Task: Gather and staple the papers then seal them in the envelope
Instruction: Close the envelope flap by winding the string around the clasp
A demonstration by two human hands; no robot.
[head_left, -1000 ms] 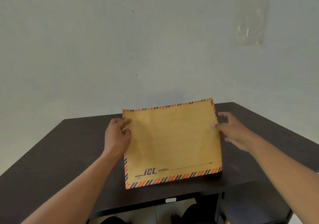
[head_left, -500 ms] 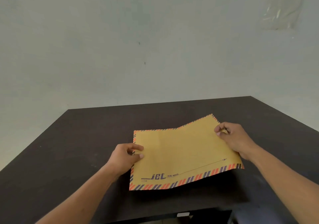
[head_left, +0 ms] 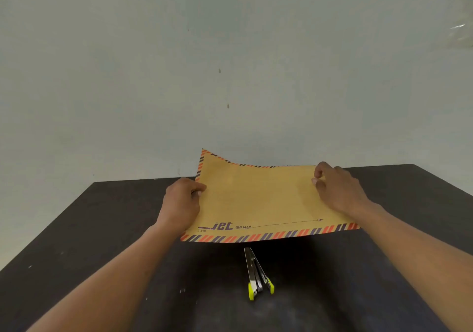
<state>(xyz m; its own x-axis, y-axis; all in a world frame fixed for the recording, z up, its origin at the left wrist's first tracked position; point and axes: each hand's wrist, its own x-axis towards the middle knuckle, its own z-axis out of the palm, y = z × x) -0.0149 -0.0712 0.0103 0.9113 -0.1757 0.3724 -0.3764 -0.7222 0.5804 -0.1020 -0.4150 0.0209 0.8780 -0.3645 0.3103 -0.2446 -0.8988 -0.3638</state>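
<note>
A large brown air-mail envelope (head_left: pixel 258 201) with a red and dark striped border hangs above the dark table, printed side up and slightly curled. My left hand (head_left: pixel 181 203) pinches its left edge. My right hand (head_left: pixel 337 188) grips its far right corner. A metal stapler (head_left: pixel 257 273) with yellow-green tips lies on the table just in front of the envelope's near edge, partly under it. No loose papers are visible; what the envelope holds is hidden.
The dark table (head_left: pixel 102 242) stretches from the pale wall (head_left: pixel 230 63) to the bottom of the view. A clear plastic sheet (head_left: pixel 460 35) hangs on the wall at the upper right.
Both hands have lifted the envelope off the table and carried it farther back. The view has tilted down, and the stapler now shows below the envelope.
</note>
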